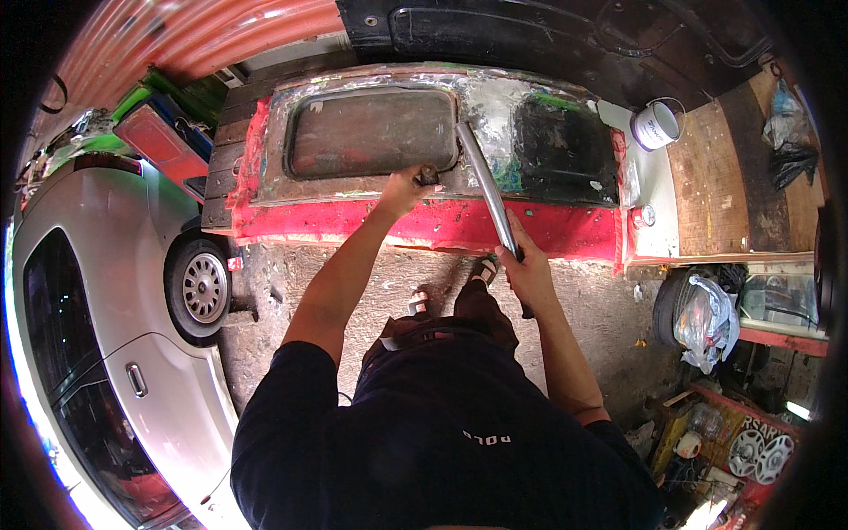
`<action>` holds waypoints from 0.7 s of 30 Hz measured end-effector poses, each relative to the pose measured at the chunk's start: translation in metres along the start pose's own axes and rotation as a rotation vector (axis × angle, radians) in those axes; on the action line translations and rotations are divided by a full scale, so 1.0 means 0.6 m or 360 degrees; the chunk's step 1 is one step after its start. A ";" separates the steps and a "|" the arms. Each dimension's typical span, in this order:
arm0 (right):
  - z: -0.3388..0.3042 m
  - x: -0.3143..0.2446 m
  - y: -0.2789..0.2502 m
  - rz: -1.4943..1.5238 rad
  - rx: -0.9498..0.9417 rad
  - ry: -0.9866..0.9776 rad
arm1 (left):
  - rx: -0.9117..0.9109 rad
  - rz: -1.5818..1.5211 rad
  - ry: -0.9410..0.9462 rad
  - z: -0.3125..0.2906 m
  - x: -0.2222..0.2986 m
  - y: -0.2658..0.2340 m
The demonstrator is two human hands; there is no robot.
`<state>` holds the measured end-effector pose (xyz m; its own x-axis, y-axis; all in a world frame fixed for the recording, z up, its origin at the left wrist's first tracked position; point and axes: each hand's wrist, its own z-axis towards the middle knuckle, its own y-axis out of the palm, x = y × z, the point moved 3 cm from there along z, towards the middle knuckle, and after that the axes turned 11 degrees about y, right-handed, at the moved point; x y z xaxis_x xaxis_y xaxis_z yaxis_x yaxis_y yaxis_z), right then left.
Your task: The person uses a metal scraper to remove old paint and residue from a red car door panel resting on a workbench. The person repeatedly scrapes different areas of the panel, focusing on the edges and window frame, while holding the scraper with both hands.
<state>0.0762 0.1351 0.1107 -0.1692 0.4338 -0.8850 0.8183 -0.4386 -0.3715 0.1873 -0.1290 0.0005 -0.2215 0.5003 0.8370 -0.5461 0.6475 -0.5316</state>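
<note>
A worn vehicle panel [490, 110], probably a door, lies on the bench in front of me. Its paint is patchy and bare in places, and it has a window-shaped recess [371, 137]. My left hand [405, 193] rests at the recess's lower right corner, fingers closed on a small dark block-like piece [427, 175]. In my right hand [530, 269] is a long grey metal bar [484, 181], gripped near its dark lower end. The bar slants up and left, its far tip over the panel beside the recess; whether it touches cannot be told.
Red cloth [565, 231] hangs over the bench's front edge. A white bucket [654, 125] and a small can [643, 215] stand at the right. On the left is a silver car [132, 291]. A plastic bag [707, 322] and wheel covers [760, 455] are at lower right.
</note>
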 end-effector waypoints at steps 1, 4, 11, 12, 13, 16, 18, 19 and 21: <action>-0.001 -0.004 0.000 0.0027 -0.0019 0.0062 | -0.0008 -0.0009 -0.0008 -0.001 -0.002 0.000; -0.001 -0.003 0.000 0.0054 -0.0028 0.0100 | 0.0069 0.0038 0.0121 -0.001 -0.006 0.002; 0.003 0.014 -0.001 0.0014 0.0017 -0.0024 | 0.0105 -0.0081 0.0170 -0.002 -0.007 0.005; 0.003 0.014 -0.001 -0.0004 0.0028 -0.0084 | 0.0105 -0.0086 0.0157 -0.003 -0.008 0.006; 0.004 0.014 -0.001 0.0003 0.0018 -0.0071 | 0.0105 -0.0091 0.0144 -0.003 -0.009 0.007; 0.001 0.005 -0.002 0.0014 0.0000 -0.0044 | 0.0106 -0.0071 0.0151 -0.003 -0.004 0.007; 0.000 -0.001 0.000 0.0005 -0.0004 -0.0050 | 0.0109 -0.0066 0.0145 -0.003 -0.012 0.008; 0.000 -0.003 0.001 -0.0030 0.0025 -0.0098 | 0.0111 -0.0064 0.0141 -0.003 -0.015 0.009; 0.000 -0.007 0.004 -0.0099 0.0089 -0.0189 | 0.0113 -0.0056 0.0139 -0.003 -0.014 0.008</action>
<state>0.0787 0.1322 0.1134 -0.2854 0.3667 -0.8855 0.7727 -0.4586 -0.4389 0.1879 -0.1290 -0.0094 -0.1318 0.5283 0.8388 -0.6088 0.6247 -0.4891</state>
